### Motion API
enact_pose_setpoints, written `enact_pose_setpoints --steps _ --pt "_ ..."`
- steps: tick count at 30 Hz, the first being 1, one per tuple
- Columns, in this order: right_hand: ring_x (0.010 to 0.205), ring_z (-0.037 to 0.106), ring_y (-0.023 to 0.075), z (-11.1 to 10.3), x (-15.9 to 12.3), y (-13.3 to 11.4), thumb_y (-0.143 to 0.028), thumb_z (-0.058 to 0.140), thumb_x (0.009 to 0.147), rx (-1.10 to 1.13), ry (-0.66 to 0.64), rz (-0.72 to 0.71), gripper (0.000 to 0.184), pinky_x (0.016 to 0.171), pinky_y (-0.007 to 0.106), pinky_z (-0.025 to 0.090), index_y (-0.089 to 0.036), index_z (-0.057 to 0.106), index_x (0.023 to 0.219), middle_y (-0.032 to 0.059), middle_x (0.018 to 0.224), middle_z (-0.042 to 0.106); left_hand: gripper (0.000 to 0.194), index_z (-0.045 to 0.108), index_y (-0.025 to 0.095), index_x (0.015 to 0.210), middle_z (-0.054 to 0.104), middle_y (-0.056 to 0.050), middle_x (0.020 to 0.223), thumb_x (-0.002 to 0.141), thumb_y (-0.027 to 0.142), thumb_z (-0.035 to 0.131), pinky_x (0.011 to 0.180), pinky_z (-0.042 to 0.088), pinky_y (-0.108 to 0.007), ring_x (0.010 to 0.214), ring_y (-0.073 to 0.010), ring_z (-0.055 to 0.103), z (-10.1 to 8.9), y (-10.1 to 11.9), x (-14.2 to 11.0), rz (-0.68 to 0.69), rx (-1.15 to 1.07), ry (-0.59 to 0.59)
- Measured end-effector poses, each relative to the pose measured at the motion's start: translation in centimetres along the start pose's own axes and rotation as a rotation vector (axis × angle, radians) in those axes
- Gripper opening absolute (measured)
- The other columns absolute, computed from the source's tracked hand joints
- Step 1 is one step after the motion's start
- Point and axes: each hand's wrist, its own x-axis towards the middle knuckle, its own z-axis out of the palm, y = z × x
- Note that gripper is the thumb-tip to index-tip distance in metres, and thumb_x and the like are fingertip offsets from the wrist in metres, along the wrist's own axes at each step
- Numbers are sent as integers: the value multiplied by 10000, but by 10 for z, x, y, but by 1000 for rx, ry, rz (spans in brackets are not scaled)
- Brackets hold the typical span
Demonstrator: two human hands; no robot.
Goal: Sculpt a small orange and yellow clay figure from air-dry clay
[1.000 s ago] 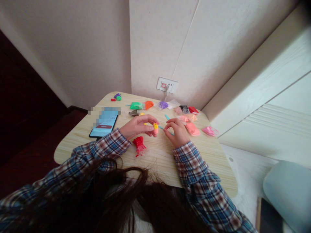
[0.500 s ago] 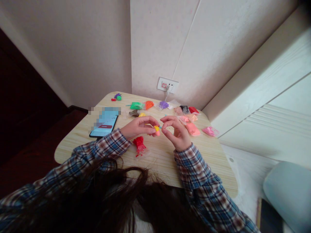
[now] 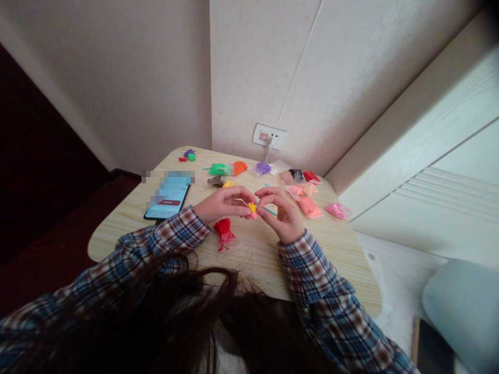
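My left hand (image 3: 228, 202) pinches a small lump of yellow and pink modelling clay (image 3: 252, 208) between thumb and fingertips, above the middle of the table. Close against it from the right, my right hand (image 3: 283, 210) has its thumb and index finger pinched together at the clay. A thin blue stick (image 3: 270, 211) shows through the gap between those fingers and appears to be held in them; its tip is hidden by the fingers. Below my left hand lies an opened bag of red clay (image 3: 224, 234). Yellow clay (image 3: 228, 184) sits just behind the left fingers.
A phone (image 3: 166, 200) lies at the left of the wooden table (image 3: 249, 270). Bags of green (image 3: 220, 169), orange (image 3: 239, 168), purple (image 3: 263, 168) and salmon clay (image 3: 310, 206) line the back and right. Small clay pieces (image 3: 189, 155) sit far left. A plugged socket (image 3: 270, 136) is on the wall.
My right hand has moved slightly left, its fingertips now at the clay lump. More of the blue stick shows between its fingers. My left hand has barely moved.
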Motion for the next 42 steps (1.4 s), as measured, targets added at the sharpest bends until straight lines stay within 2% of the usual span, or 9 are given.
enact_pose_setpoints --steps 8,14,17,30,42 --pt "991 544 186 1 -1 1 -320 586 777 26 -6 28 103 924 403 420 -226 551 758 55 993 585 266 581 115 850 651 -22 758 651 205 733 664 482 -237 720 -128 643 0 0 1 5 15 2" --pt "1036 535 196 0 -2 5 -434 595 750 116 -50 182 233 868 395 449 -238 476 791 50 1061 575 265 579 113 845 647 -23 768 652 215 731 684 487 -255 724 -133 642 1 1 0 4 39 4" --pt "1031 544 196 0 -2 5 -477 573 756 158 -41 212 264 866 391 449 -238 464 782 53 1068 574 260 583 116 846 646 -23 769 655 216 728 674 484 -249 722 -126 632 0 -1 0 13 43 5" --pt "1065 514 190 3 -5 10 -465 570 770 159 -83 215 252 868 374 430 -237 474 817 51 1072 565 242 577 113 860 647 -34 776 675 198 708 677 479 -251 729 -129 631 0 0 0 -4 34 -11" --pt "1013 523 192 2 -3 6 -455 583 768 211 -48 204 241 837 370 440 -232 494 784 50 1040 557 237 577 114 858 662 -35 768 676 191 709 677 464 -241 722 -119 620 1 -1 0 -10 6 -29"
